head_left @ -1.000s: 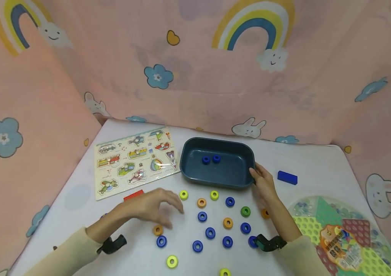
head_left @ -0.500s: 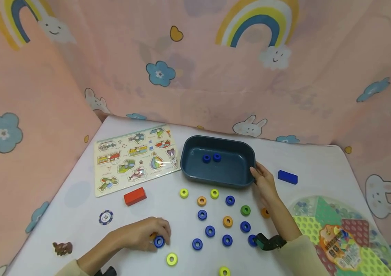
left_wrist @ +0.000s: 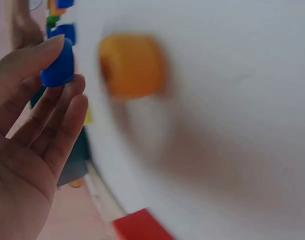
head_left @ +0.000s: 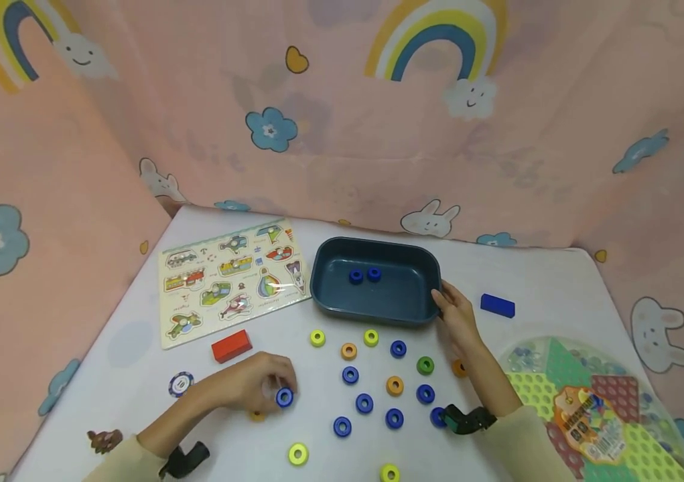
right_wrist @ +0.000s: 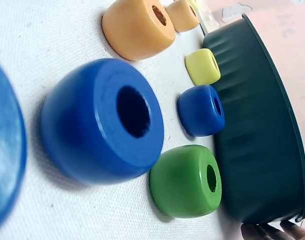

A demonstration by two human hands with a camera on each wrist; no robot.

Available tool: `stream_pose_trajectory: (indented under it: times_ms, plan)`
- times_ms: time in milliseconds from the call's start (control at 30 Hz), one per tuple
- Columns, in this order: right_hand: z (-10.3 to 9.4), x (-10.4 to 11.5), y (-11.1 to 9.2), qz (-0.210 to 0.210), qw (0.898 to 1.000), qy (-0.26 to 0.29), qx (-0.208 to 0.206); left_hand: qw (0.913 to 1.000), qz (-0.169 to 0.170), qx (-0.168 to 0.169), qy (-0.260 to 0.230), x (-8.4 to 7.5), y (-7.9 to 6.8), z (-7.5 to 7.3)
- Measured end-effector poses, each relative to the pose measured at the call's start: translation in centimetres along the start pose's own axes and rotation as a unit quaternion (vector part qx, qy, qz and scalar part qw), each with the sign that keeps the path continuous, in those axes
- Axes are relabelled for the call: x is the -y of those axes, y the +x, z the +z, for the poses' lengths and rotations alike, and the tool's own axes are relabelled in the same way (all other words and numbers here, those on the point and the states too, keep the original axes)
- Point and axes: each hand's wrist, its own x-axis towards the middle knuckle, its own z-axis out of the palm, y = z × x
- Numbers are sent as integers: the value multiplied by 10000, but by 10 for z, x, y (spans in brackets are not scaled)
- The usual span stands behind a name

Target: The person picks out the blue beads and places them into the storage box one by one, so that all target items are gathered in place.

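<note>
Between its thumb and fingertips my left hand (head_left: 257,383) pinches a blue bead (head_left: 284,397) with a hole through it. The left wrist view shows this blue bead (left_wrist: 58,65) lifted off the table, with an orange bead (left_wrist: 135,65) lying beyond the hand. My right hand (head_left: 456,314) grips the right end of a dark teal tray (head_left: 372,314), thumb over the rim. Two blue beads (head_left: 365,275) lie inside that tray. In the right wrist view the fingers (right_wrist: 272,231) show at the tray's edge, and a green bead (right_wrist: 185,181) stands close to its wall.
Several blue, orange, yellow and green beads (head_left: 364,403) are scattered before the tray. Left are a picture puzzle board (head_left: 233,284), a red block (head_left: 232,346), a poker chip (head_left: 181,384) and a brown figurine (head_left: 104,440). Right are a blue block (head_left: 498,305) and a packaged toy set (head_left: 595,408).
My left hand has come down to the beads at the left front, taken hold of a blue one and raised it slightly. The right hand stays on the tray.
</note>
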Motion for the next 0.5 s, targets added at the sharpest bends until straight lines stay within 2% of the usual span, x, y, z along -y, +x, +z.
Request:
stream_pose_trajectory:
  times_ms: [100,233,367,500]
  plan:
    - [-2,-1,0,-40,10000,-6,-35,9989,377,-280,16,-10,22,-19]
    - [-3,-2,1,-38,10000,16,-61,9927,1003,-666,111,-23,62,-43]
    - [-3,-3,1,-25,10000,-5,-46,9889,1123,-915,317,-31,110,-60]
    - [-2,-1,0,21,10000,55,-9,9887,939,-960,660,-34,161,-74]
